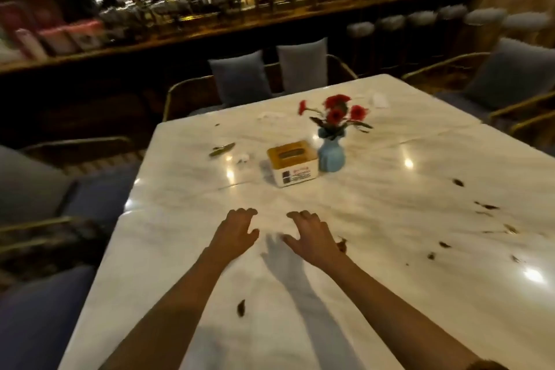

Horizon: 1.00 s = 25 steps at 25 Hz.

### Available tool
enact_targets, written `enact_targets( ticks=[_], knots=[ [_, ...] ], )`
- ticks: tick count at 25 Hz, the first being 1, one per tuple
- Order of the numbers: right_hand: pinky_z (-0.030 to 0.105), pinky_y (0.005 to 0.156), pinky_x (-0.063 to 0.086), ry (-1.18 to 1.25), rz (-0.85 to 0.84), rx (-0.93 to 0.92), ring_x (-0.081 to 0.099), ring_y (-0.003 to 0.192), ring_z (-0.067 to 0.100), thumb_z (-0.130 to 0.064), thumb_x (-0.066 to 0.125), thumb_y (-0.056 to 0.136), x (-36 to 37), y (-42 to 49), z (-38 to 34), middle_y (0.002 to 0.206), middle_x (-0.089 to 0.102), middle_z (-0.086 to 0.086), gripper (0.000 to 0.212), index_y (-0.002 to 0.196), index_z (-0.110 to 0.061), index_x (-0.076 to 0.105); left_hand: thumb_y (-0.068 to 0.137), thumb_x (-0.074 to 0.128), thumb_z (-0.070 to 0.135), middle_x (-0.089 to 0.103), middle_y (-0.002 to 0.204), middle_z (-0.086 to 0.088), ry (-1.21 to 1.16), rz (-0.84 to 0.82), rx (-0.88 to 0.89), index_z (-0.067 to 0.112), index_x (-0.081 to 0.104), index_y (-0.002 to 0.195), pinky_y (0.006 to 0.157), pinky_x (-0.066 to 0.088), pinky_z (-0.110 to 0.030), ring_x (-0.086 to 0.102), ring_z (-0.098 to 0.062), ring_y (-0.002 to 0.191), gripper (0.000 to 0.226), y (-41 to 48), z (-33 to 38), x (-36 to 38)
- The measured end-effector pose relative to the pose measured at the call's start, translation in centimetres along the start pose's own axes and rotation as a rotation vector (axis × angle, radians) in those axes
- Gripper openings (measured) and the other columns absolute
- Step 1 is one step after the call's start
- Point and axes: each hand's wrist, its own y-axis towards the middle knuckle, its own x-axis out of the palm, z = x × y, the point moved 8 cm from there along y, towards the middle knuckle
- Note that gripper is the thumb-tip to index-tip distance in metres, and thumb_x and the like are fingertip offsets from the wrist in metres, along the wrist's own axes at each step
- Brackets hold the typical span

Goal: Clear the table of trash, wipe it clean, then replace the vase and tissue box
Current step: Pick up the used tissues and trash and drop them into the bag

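Note:
A white marble table (375, 219) fills the view. At its middle stands a blue vase (331, 155) with red flowers, and a white tissue box (292, 163) with a yellow top sits just left of it. Both my hands hover above the near half of the table, palms down, fingers loosely spread, holding nothing. My left hand (235, 233) and my right hand (312, 239) are side by side, well short of the box. Dry brown leaves (486, 207) lie scattered on the right side. One leaf (241, 307) lies beside my left forearm. A green leaf (222, 149) and crumpled tissue (244, 157) lie left of the box.
More crumpled tissues lie at the far end (380, 99) and behind the vase (270, 116). Cushioned chairs (240, 81) ring the table, with one at the left edge (45, 195) and one at the right (510, 75). A long wooden counter (210, 30) with shiny containers runs across the back.

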Motion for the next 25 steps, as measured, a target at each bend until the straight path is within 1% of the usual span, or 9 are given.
enact_targets(
  ticks=[1,4,7,9,12,16,18,22,25],
  knots=[
    [0.038,0.096,0.039,-0.019,-0.024,-0.063,0.046,0.121,0.028,-0.044,0.056,0.089,1.0,0.3,-1.9,0.133,0.05,0.005,0.054,0.136,-0.021,0.044,0.089,0.059,0.028,0.054,0.13,-0.009,0.005,0.011,-0.035,0.015,0.046,0.136,0.099,0.04,-0.032,0.045,-0.025,0.122,0.05,-1.6,-1.9,-0.3],
    [0.039,0.094,0.04,-0.038,-0.109,-0.154,0.047,0.119,0.028,-0.042,0.055,0.089,4.6,-0.9,-6.5,0.132,0.051,0.004,0.051,0.134,-0.021,0.047,0.089,0.057,0.035,0.049,0.135,-0.006,0.012,-0.061,-0.125,0.016,0.044,0.137,0.104,0.038,-0.035,0.04,-0.024,0.126,0.054,-6.6,-7.1,0.5],
    [0.039,0.093,0.04,-0.1,-0.2,-0.175,0.045,0.121,0.027,-0.044,0.051,0.091,7.7,-1.9,-8.8,0.134,0.049,0.003,0.051,0.136,-0.021,0.043,0.08,0.046,0.045,0.049,0.132,-0.004,0.01,-0.089,-0.184,0.016,0.045,0.136,0.099,0.043,-0.039,0.042,-0.022,0.123,0.063,-9.4,-11.1,0.5],
    [0.04,0.093,0.04,-0.121,-0.226,-0.148,0.044,0.122,0.027,-0.043,0.051,0.092,9.7,-1.4,-10.9,0.134,0.047,0.003,0.051,0.137,-0.02,0.041,0.086,0.052,0.04,0.048,0.131,-0.004,0.02,-0.074,-0.201,0.017,0.043,0.136,0.096,0.043,-0.038,0.042,-0.022,0.123,0.056,-10.4,-14.2,-0.2],
    [0.041,0.095,0.039,-0.12,-0.215,-0.089,0.042,0.123,0.027,-0.043,0.051,0.091,12.6,-0.1,-15.4,0.134,0.047,0.004,0.052,0.137,-0.02,0.041,0.091,0.054,0.033,0.046,0.133,-0.005,0.059,-0.097,-0.152,0.017,0.039,0.138,0.098,0.041,-0.036,0.038,-0.023,0.125,0.052,-11.7,-19.2,-0.7],
    [0.043,0.096,0.038,-0.104,-0.177,0.008,0.042,0.123,0.027,-0.045,0.051,0.091,15.9,1.2,-21.1,0.132,0.048,0.005,0.053,0.136,-0.019,0.041,0.088,0.045,0.047,0.046,0.135,-0.007,0.084,-0.141,-0.077,0.017,0.037,0.141,0.1,0.041,-0.037,0.038,-0.025,0.127,0.061,-12.3,-25.0,-3.2],
    [0.044,0.098,0.037,-0.108,-0.168,0.037,0.041,0.124,0.027,-0.045,0.052,0.091,16.8,1.6,-23.3,0.133,0.047,0.004,0.054,0.138,-0.019,0.04,0.091,0.05,0.04,0.046,0.134,-0.008,0.104,-0.149,-0.083,0.018,0.035,0.142,0.099,0.042,-0.037,0.039,-0.025,0.127,0.057,-11.9,-27.9,-5.1],
    [0.044,0.097,0.037,-0.15,-0.144,0.052,0.041,0.122,0.028,-0.045,0.051,0.091,17.7,2.2,-26.0,0.133,0.047,0.005,0.054,0.137,-0.019,0.04,0.092,0.054,0.033,0.046,0.134,-0.011,0.096,-0.122,-0.071,0.015,0.034,0.142,0.101,0.042,-0.038,0.039,-0.027,0.127,0.057,-10.7,-31.1,-7.9],
    [0.045,0.097,0.036,-0.151,-0.157,0.012,0.042,0.122,0.029,-0.043,0.052,0.092,18.9,3.0,-27.9,0.132,0.048,0.006,0.052,0.135,-0.016,0.041,0.092,0.056,0.032,0.048,0.132,-0.012,0.036,-0.047,-0.083,0.014,0.037,0.141,0.1,0.043,-0.041,0.04,-0.027,0.126,0.056,-10.3,-32.1,-9.1]
  ],
)
